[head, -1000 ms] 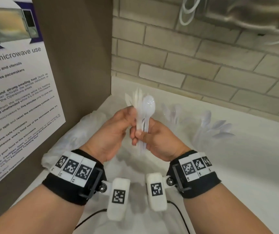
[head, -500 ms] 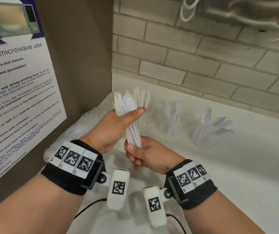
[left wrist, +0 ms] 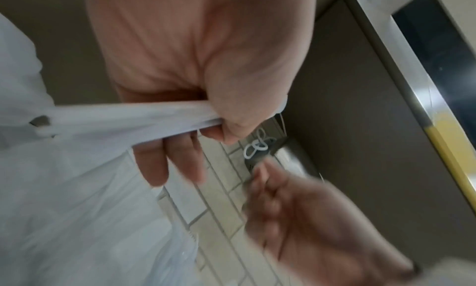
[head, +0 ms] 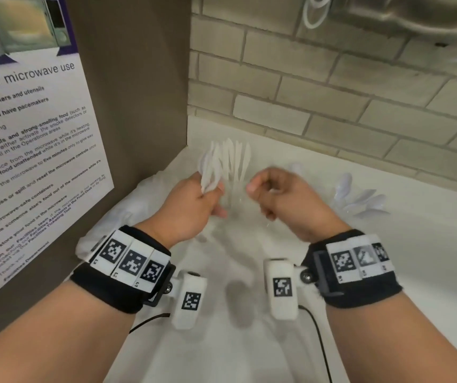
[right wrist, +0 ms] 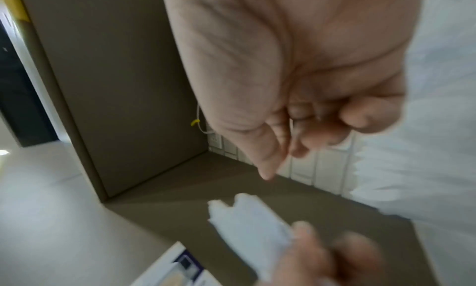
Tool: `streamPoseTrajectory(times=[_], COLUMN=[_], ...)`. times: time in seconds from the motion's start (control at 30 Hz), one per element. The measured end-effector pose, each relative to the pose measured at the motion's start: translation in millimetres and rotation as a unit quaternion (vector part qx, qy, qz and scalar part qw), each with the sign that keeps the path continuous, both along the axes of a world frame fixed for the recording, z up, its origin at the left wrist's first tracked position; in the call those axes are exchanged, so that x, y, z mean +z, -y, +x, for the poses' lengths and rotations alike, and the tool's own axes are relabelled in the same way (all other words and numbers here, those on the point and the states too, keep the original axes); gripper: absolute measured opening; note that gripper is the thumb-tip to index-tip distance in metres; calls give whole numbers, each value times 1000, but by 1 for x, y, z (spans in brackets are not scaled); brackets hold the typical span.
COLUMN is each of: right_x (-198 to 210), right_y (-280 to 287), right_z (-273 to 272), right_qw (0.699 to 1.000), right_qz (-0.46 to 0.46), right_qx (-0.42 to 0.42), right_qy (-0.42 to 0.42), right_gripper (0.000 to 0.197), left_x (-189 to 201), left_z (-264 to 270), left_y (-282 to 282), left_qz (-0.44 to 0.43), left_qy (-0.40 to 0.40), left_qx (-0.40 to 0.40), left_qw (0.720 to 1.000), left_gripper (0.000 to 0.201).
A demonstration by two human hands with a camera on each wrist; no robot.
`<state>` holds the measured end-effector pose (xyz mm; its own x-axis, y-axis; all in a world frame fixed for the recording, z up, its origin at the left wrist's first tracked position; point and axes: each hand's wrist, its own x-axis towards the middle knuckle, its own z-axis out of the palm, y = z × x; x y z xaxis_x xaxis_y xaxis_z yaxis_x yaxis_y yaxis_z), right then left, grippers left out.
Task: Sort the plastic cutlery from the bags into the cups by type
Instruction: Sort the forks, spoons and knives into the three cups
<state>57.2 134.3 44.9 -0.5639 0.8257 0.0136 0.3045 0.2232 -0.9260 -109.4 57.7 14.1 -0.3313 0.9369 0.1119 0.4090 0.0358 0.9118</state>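
Cutlery first: a fanned bundle of thin white plastic knives (head: 216,168) stands up out of our left hand (head: 191,208), whose fingers (left wrist: 165,160) and thumb are clamped round the handles. We judge these pieces very light, stiff yet springy, and smooth enough to slide against each other, so the bundle is best held low on the handles where they stack flat, with the blades left free. Squeezed too hard they could splay or snap; held too loosely, one may slip out.

Our right hand (head: 282,200) hovers just beside the bundle with its fingers (right wrist: 304,135) curled in towards the thumb; it appears to hold nothing.

Behind the hands a clear plastic cup (head: 235,175) already carries knives, and another clear cup with white spoons (head: 360,197) stands further right. A crumpled white plastic bag (head: 128,219) lies on the white desk (head: 387,272) against a brown side panel with a microwave-use poster (head: 28,134). A pale brick wall (head: 304,92) closes the corner.
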Motion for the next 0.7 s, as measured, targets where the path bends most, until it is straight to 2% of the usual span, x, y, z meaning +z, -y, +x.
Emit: streamPoseTrajectory(times=[0.07, 0.1, 0.17, 0.3, 0.4, 0.6, 0.7], right_x=[18, 26, 34, 31, 26, 26, 20], right_y=[3, 6, 10, 13, 13, 9, 10], right_z=[-7, -11, -20, -33, -40, -43, -42], right_qw=[994, 990, 989, 988, 984, 979, 981], right_qz=[33, 48, 80, 116, 146, 152, 146], right_qx=[-42, -47, -56, -96, -96, -133, -125], right_qy=[-99, -120, -108, -43, -7, -39, -34], right_gripper=[7, 6, 6, 26, 19, 13, 20], left_x=[-6, -8, -10, -7, -7, -9, -7], left_z=[5, 7, 10, 13, 16, 17, 16], left_y=[-1, -2, -3, -4, -3, -3, -3], left_qz=[-11, -9, -10, -16, -12, -28, -25], left_qy=[-64, -87, -118, -159, -157, -149, -140], left_qx=[13, 28, 59, 95, 105, 99, 94], left_qw=[998, 996, 991, 983, 982, 983, 985], left_gripper=[15, 12, 19, 32, 35, 41, 39])
